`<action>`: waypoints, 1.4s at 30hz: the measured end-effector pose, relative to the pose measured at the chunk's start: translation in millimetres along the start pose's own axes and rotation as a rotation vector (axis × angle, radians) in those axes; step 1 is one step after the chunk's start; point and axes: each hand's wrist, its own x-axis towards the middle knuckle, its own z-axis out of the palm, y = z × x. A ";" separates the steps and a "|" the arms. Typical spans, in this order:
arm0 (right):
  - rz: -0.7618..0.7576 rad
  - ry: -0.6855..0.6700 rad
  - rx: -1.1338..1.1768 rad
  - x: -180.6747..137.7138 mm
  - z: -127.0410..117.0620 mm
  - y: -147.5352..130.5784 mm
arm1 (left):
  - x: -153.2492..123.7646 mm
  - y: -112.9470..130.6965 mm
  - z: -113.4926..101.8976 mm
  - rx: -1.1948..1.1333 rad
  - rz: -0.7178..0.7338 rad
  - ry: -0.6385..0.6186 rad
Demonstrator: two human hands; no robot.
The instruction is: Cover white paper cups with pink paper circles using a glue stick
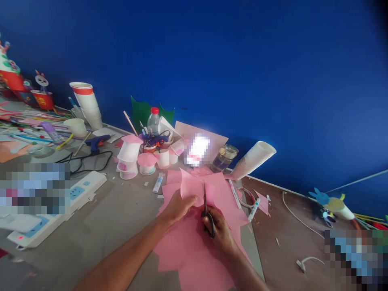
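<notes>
My left hand (178, 207) pinches a piece of pink paper (191, 186) and holds it up off the table. My right hand (218, 231) grips black-handled scissors (207, 212), fingers through the loops, blades pointing up into the held paper. Under both hands lie several large pink paper sheets (197, 250) spread over the grey table (121, 218).
White paper cups with pink tops (130, 159) stand behind, beside a plastic bottle (153, 121), a glass jar (224, 157) and a leaning stack of white cups (254, 159). A blue glue gun (97, 142), white power strips (60, 210) and markers (235, 194) lie around. A blue wall rises behind.
</notes>
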 end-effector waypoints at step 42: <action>0.026 -0.016 0.051 0.8 -1.7 -4.2 | 8.0 -10.9 -7.7 -0.008 -0.026 -0.140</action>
